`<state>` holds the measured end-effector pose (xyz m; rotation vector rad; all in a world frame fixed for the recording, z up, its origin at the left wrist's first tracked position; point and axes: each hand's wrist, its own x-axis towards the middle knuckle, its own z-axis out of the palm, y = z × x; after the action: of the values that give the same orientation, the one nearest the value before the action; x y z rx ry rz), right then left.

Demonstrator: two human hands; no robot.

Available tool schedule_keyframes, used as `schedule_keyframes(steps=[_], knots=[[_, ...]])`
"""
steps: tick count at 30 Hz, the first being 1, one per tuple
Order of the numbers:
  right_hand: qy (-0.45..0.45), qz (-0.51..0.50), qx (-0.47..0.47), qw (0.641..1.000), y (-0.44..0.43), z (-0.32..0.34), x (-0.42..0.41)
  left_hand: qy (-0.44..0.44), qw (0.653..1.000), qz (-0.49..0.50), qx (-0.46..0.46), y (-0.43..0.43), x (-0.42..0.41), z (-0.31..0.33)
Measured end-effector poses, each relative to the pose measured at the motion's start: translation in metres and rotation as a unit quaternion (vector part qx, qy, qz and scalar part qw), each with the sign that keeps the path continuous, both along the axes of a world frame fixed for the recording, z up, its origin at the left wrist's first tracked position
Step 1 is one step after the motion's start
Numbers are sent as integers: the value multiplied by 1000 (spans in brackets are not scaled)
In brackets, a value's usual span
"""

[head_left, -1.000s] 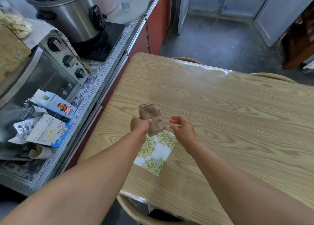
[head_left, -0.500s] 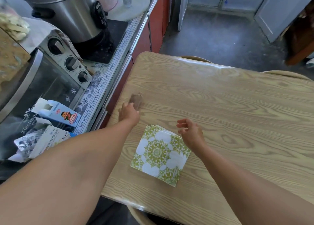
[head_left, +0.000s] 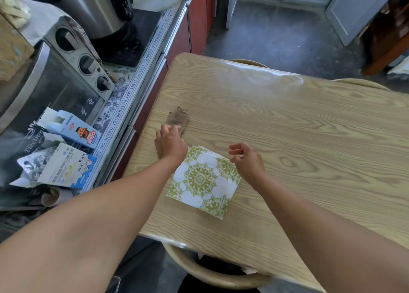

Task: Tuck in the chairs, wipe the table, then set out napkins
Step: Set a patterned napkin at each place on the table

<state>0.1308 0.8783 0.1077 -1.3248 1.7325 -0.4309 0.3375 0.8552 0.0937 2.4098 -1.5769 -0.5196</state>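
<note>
Just beyond the far left corner of the napkin stack [head_left: 203,179], the left hand [head_left: 171,145] lies on a brown cloth [head_left: 178,117]; its fingers are curled over the near end of the cloth and hold it down on the table [head_left: 309,137]; the thumb is hidden, so I cannot tell if it pinches from below. I think the cloth is kept on this side, apart from the stack, so that a used rag does not touch clean paper. Over the far right corner of the stack the right hand [head_left: 247,162] hovers; its fingers are loosely bent and spread, and they hold nothing; it seems ready to take the top napkin.

The stack rests flat, near the table's near left corner, turned a little against the edge; the napkins are square folded paper, white with a green round ornament; the layers are slightly shifted, which should make one sheet easy to lift. Nearer than the stack, a chair [head_left: 212,270] shows under the table edge; it looks tucked in; the napkins are not yet set out.
</note>
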Motion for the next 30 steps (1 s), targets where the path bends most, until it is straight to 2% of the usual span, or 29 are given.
schedule_keyframes(steps=[8, 15, 22, 25, 30], knots=[[3, -6, 20, 1000, 37, -4, -13, 80, 993, 13, 90, 51, -6, -8], [56, -31, 76, 995, 58, -19, -22, 97, 973, 109, 177, 71, -3, -19], [93, -92, 188, 973, 62, -36, -15, 174, 953, 175, 177, 72, -3, -34], [74, -119, 208, 968, 62, -38, -10, 210, 942, 192, 178, 72, -5, -40], [33, -178, 232, 956, 61, -39, -6, 212, 940, 199, 179, 68, -2, -84]])
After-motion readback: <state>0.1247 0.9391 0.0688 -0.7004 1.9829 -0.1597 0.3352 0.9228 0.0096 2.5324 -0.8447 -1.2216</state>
